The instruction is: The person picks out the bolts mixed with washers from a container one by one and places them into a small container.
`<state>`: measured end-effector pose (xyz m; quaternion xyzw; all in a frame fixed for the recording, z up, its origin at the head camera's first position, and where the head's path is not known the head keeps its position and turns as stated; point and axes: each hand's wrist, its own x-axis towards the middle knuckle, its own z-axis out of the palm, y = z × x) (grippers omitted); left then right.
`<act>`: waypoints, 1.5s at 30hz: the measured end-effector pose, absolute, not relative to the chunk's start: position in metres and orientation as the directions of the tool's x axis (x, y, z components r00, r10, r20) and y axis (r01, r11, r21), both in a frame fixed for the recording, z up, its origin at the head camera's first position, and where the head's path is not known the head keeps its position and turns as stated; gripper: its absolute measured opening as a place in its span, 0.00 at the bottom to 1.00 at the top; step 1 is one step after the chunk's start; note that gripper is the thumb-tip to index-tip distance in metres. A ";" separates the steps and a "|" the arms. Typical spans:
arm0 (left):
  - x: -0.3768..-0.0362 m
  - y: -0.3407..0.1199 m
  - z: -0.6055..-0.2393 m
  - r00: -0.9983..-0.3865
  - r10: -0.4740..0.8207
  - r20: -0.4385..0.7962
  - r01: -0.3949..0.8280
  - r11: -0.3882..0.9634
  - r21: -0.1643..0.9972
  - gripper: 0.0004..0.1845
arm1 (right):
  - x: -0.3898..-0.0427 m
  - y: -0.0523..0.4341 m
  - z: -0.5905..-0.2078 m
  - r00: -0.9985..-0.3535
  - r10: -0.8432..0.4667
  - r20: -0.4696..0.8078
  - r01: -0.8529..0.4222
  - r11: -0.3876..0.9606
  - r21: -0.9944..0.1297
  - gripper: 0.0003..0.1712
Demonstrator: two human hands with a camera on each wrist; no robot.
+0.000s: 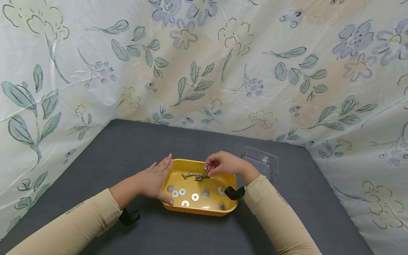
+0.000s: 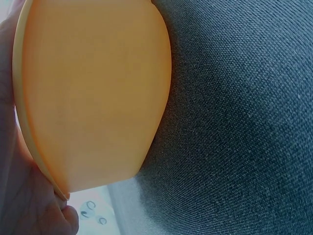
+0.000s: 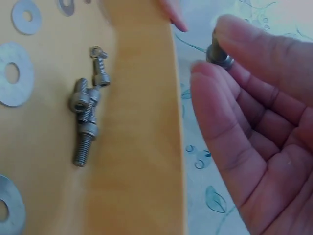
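Note:
A yellow tray (image 1: 204, 211) stands on the dark cloth. My left hand (image 1: 154, 180) rests over its left rim with straight, spread fingers, the thumb at the near corner. In the left wrist view that hand (image 2: 24, 196) lies along the rim above the tray's outer wall (image 2: 98, 98). Over the back of the tray, my right hand (image 1: 224, 163) pinches a metal bolt (image 3: 218, 55) between thumb and index finger. Just below lies a small heap of socket-head bolts (image 3: 87, 105). Several flat washers (image 1: 192, 197) are scattered across the tray floor, mostly toward the near side.
A clear plastic tray (image 1: 261, 159) lies on the dark cloth (image 1: 178, 233), behind and right of the yellow one, partly hidden by the right forearm. Floral fabric (image 1: 204, 71) hangs round the back and sides. Each wrist carries a black strap (image 1: 235, 193).

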<state>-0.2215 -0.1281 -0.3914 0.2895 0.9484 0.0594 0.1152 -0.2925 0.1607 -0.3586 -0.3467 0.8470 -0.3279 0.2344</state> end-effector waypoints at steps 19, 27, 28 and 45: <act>-0.222 -0.128 -0.390 -0.813 0.547 -0.199 0.520 0.836 0.176 0.72 | -0.303 0.206 -0.326 -0.823 -0.567 -0.039 -0.367 0.582 -0.726 0.13; -0.223 -0.128 -0.391 -0.815 0.545 -0.199 0.518 0.838 0.172 0.73 | -0.306 0.237 -0.323 -0.879 -0.476 -0.034 -0.294 0.597 -0.746 0.13; -0.223 -0.128 -0.391 -0.814 0.545 -0.199 0.519 0.837 0.172 0.73 | -0.306 0.241 -0.323 -0.884 -0.466 -0.035 -0.289 0.605 -0.742 0.14; -0.223 -0.128 -0.391 -0.813 0.549 -0.195 0.519 0.835 0.185 0.73 | -0.310 0.295 -0.337 -0.950 -0.305 -0.060 -0.179 0.694 -0.698 0.16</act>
